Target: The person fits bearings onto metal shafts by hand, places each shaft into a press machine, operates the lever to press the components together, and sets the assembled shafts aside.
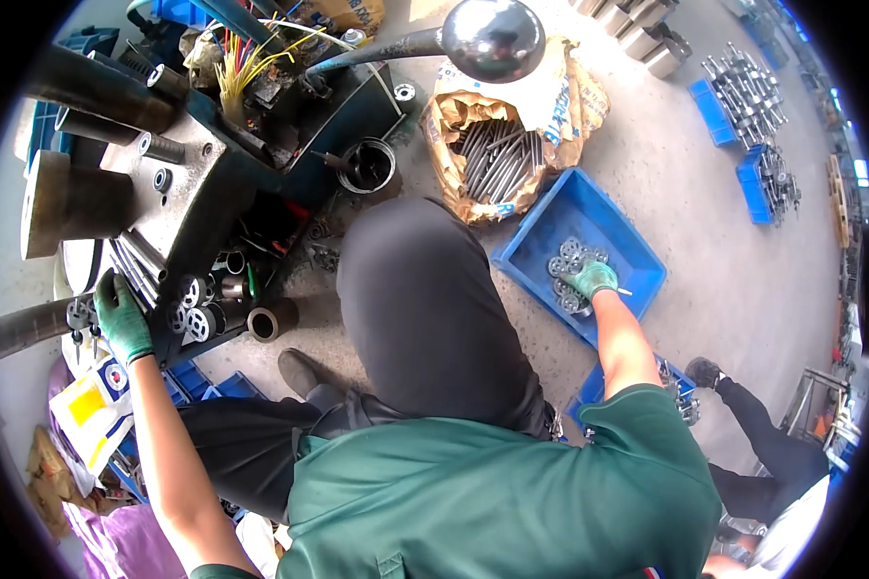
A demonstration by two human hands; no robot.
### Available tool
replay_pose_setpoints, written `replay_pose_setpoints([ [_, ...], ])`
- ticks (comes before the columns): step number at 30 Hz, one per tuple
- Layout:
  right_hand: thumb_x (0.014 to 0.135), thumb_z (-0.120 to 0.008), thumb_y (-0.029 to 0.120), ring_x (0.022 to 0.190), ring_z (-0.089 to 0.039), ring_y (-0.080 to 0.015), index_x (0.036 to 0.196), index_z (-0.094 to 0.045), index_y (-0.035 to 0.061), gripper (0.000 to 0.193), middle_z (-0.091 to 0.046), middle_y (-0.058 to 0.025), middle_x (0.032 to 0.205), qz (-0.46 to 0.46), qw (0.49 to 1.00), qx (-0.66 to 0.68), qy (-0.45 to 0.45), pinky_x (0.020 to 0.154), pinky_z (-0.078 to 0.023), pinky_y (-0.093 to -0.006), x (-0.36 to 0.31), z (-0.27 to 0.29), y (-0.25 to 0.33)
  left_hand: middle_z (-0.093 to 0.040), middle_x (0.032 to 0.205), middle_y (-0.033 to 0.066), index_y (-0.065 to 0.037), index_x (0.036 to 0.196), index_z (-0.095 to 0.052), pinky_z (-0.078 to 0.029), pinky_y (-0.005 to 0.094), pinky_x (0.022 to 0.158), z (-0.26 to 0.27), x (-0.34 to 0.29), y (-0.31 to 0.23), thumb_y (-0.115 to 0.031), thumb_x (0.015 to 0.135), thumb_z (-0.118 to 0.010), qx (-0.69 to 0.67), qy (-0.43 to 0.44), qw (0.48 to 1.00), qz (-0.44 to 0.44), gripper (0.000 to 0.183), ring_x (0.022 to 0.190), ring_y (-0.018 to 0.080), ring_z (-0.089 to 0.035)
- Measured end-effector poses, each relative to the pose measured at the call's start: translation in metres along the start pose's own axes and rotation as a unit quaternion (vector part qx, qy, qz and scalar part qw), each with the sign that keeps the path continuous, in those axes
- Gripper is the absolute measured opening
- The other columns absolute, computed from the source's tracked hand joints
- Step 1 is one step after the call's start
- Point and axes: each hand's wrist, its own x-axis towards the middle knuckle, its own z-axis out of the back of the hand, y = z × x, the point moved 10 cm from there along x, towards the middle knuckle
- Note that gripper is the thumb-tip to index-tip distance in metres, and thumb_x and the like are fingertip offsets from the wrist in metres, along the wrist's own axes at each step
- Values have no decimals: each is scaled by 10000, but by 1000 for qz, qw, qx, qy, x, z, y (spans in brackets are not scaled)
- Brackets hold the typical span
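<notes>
My right hand (594,279), in a green glove, reaches into a blue plastic bin (640,253). Its fingers are closed over one of several round, holed metal discs (572,253) heaped there. A thin pale rod end sticks out beside the wrist. On the left, my left hand (123,317), gloved too with dark fingertips, is stretched out at the bench edge, fingers apart. It lies beside thin metal rods (135,270) and close to a small holed metal part (81,314) at the end of a thick bar. I see nothing held in it.
A torn paper sack of metal rods (500,159) stands behind the bin. A machine with a ball-ended lever (493,39) rises at the upper left, with a can of dark liquid (369,166) beside it. Blue trays of shafts (743,96) lie far right. Another person's leg (758,425) shows lower right.
</notes>
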Motion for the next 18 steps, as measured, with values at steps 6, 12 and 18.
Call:
replay_pose_setpoints([
  [6, 849, -724, 558, 1465, -495, -346, 1534, -541, 97, 846, -543, -224, 1545, 57, 998, 10, 20, 1238, -359, -412, 13, -7, -7, -716, 1207, 177, -6, 1274, -677, -505, 408, 1007, 4, -3, -2, -248, 1067, -610, -2, -18, 1000, -3, 325, 1112, 313, -671],
  [12, 926, -663, 468, 1315, -635, -343, 1439, -631, 60, 657, -651, -215, 1426, 12, 996, 93, -3, 1094, -508, -446, 32, -14, -36, -730, 1243, 150, -14, 1321, -677, -505, 363, 1022, -4, -1, 7, -228, 1062, -616, -79, -7, 996, 44, 342, 1110, 254, -680],
  [18, 974, -603, 468, 479, -597, -185, 1013, -688, 146, 335, -701, -82, 796, -52, 832, 540, 115, 393, -426, -330, 26, -24, -59, -725, 1226, 77, -56, 1326, -682, -530, 340, 947, 4, 6, 82, -182, 1081, -615, -352, -50, 926, 126, 283, 1094, 179, -675],
])
